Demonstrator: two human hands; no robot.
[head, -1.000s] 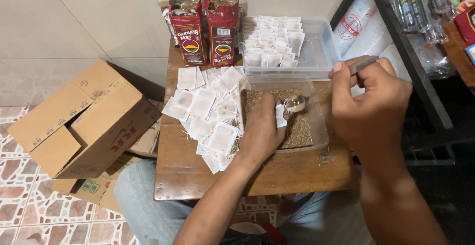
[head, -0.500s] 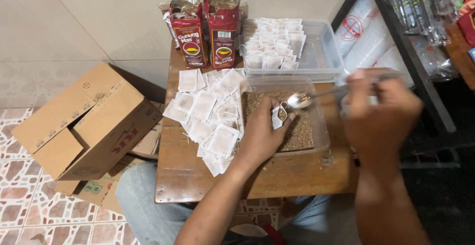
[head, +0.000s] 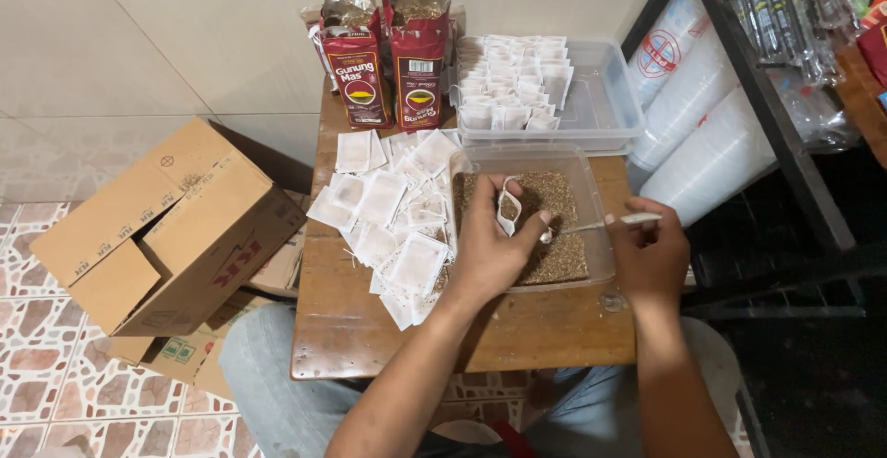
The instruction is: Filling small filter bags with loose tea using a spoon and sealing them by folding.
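My left hand (head: 488, 245) holds a small white filter bag (head: 508, 210) open over a clear plastic tub (head: 591, 201) of brown loose tea (head: 560, 253). My right hand (head: 650, 256) grips a metal spoon (head: 599, 225) whose bowl sits at the bag's mouth, beside my left thumb. A pile of empty white filter bags (head: 393, 210) lies on the wooden table (head: 388, 338) just left of my left hand. Behind the tub, a second clear tub (head: 605, 107) holds rows of filled white bags (head: 514, 84).
Two opened red tea packets (head: 388, 65) stand at the table's back edge against the tiled wall. An open cardboard box (head: 176, 227) sits on the floor to the left. A dark metal rack (head: 785, 134) with stacked plastic cups (head: 688, 97) stands at the right.
My right hand came down from raised at the right and brought the spoon to the bag's mouth. My left hand kept the bag over the tea tub.
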